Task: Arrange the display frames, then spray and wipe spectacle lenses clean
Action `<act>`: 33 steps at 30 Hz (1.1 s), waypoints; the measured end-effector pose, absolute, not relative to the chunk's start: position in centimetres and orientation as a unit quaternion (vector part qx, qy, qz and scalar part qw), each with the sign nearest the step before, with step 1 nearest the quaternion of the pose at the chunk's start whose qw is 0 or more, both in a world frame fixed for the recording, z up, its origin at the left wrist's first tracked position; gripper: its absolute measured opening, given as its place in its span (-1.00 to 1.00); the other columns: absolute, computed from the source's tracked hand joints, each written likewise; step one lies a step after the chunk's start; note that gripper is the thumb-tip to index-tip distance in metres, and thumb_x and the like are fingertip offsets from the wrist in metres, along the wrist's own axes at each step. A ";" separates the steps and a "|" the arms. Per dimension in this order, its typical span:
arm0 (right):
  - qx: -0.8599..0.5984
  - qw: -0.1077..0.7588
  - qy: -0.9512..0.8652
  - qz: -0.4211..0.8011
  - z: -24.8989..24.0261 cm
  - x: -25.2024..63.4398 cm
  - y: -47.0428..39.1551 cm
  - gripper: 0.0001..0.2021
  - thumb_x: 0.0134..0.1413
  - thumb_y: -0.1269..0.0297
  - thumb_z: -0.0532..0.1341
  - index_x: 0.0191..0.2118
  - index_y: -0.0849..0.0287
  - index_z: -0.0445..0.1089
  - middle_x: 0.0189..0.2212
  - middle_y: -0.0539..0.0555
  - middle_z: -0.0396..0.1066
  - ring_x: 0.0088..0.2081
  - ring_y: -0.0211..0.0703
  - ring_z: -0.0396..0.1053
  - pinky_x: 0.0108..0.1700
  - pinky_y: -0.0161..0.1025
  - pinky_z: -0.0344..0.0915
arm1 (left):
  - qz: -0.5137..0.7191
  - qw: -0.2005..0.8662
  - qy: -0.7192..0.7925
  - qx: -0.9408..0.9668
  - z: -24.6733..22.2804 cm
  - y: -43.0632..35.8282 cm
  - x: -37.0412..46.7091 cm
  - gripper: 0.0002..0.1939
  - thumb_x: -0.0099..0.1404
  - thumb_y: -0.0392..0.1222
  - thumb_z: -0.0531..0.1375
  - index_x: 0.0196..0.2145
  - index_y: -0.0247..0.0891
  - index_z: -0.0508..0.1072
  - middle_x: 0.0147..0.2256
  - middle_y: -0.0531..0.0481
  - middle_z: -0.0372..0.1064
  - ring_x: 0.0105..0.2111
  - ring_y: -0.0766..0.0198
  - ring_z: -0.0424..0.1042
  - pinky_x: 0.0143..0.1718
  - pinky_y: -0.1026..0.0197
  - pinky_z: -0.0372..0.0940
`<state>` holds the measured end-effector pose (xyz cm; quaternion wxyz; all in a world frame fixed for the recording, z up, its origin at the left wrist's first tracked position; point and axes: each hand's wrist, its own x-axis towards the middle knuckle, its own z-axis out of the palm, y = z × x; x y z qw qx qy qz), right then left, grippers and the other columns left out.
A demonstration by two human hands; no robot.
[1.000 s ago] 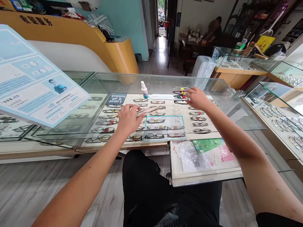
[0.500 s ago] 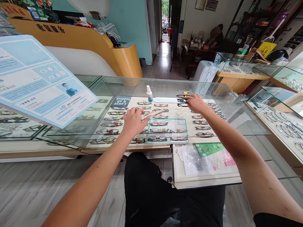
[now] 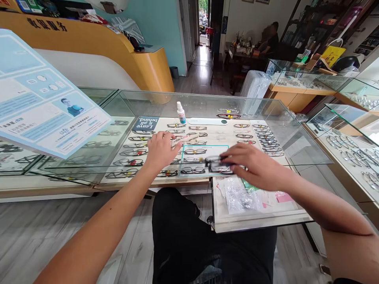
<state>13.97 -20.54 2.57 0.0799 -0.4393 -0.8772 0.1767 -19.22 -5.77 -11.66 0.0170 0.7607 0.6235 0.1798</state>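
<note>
My right hand point(image 3: 257, 165) grips dark-framed eyeglasses point(image 3: 213, 163) by one side, over the near part of the glass counter. Motion blurs the frames, and I cannot tell whether there is one pair or two. Over the left half of the counter, my left hand point(image 3: 162, 150) is closed around a slim white stick-like item point(image 3: 187, 139) with red and dark print, its tapered end pointing right. Rows of eyeglasses surround both hands. Beyond them stand a small white spray bottle point(image 3: 181, 113), red-framed glasses point(image 3: 228, 116) and clear-framed glasses point(image 3: 227, 111).
A pulled-out drawer point(image 3: 257, 221) with plastic bags and papers juts out at my front right. A large blue-and-white sign point(image 3: 44, 106) leans in from the left. Other glass cases point(image 3: 352, 150) stand on the right. A person point(image 3: 271, 41) sits at the back.
My right hand has come from the far glasses toward me, carrying the dark eyeglasses. My left hand keeps its hold on the white stick. The view has shifted slightly.
</note>
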 end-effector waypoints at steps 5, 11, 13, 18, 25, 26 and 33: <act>-0.400 0.006 -0.866 0.301 -4.3 13.2 -24.2 -0.61 0.55 0.27 0.11 0.14 -0.03 0.70 0.28 0.12 0.63 0.29 0.18 0.49 0.37 0.19 0.38 | 0.174 0.009 0.627 0.759 -11.6 -5.8 -19.2 -0.50 0.54 0.19 0.08 0.14 -0.19 0.53 0.22 -0.38 0.42 0.29 -0.35 0.35 0.31 -0.29 0.24; -0.532 -0.018 -0.830 0.168 -15.1 15.7 -19.6 -0.61 0.57 0.31 0.09 0.17 0.25 0.64 0.28 0.34 0.59 0.31 0.28 0.45 0.35 0.19 0.34 | 0.175 0.011 0.632 0.755 -11.5 -5.8 -19.1 -0.53 0.54 0.18 0.10 0.13 -0.18 0.52 0.21 -0.37 0.42 0.29 -0.35 0.36 0.31 -0.29 0.24; -0.559 -0.031 -0.820 0.116 -16.8 16.6 -16.7 -0.61 0.57 0.31 0.08 0.18 0.26 0.64 0.32 0.33 0.56 0.33 0.27 0.40 0.33 0.12 0.33 | 0.177 0.013 0.630 0.756 -11.5 -5.8 -19.1 -0.54 0.54 0.17 0.10 0.12 -0.19 0.52 0.21 -0.37 0.41 0.29 -0.36 0.35 0.32 -0.31 0.23; -0.590 -0.038 -0.805 0.051 -19.3 17.3 -9.7 -0.52 0.60 0.32 -0.02 0.26 0.36 0.59 0.40 0.39 0.46 0.41 0.31 0.27 0.37 0.13 0.26 | 0.178 0.022 0.625 0.759 -11.5 -5.7 -19.2 -0.53 0.54 0.19 0.11 0.13 -0.20 0.52 0.21 -0.38 0.41 0.28 -0.37 0.35 0.32 -0.32 0.23; -0.574 -0.051 -0.817 0.020 -23.1 16.2 -4.1 -0.55 0.54 0.35 0.02 0.22 0.37 0.60 0.37 0.45 0.44 0.40 0.35 0.19 0.37 0.15 0.17 | 0.167 0.028 0.635 0.754 -11.2 -5.8 -19.1 -0.57 0.54 0.15 0.15 0.14 -0.17 0.51 0.21 -0.35 0.40 0.30 -0.35 0.33 0.32 -0.31 0.22; -0.568 -0.054 -0.821 0.016 -23.6 16.0 -3.8 -0.56 0.52 0.37 0.04 0.20 0.36 0.61 0.36 0.45 0.45 0.39 0.36 0.19 0.37 0.15 0.16 | 0.166 0.029 0.635 0.754 -11.1 -5.8 -19.0 -0.57 0.54 0.14 0.15 0.14 -0.17 0.51 0.21 -0.35 0.40 0.29 -0.35 0.33 0.32 -0.31 0.22; -0.540 -0.077 -0.838 -0.001 -25.6 16.0 -2.9 -0.56 0.47 0.39 0.04 0.18 0.35 0.63 0.36 0.45 0.43 0.40 0.38 0.19 0.39 0.16 0.14 | 0.167 0.022 0.635 0.754 -11.3 -5.8 -19.1 -0.56 0.54 0.15 0.14 0.15 -0.17 0.51 0.22 -0.34 0.40 0.29 -0.35 0.32 0.29 -0.31 0.24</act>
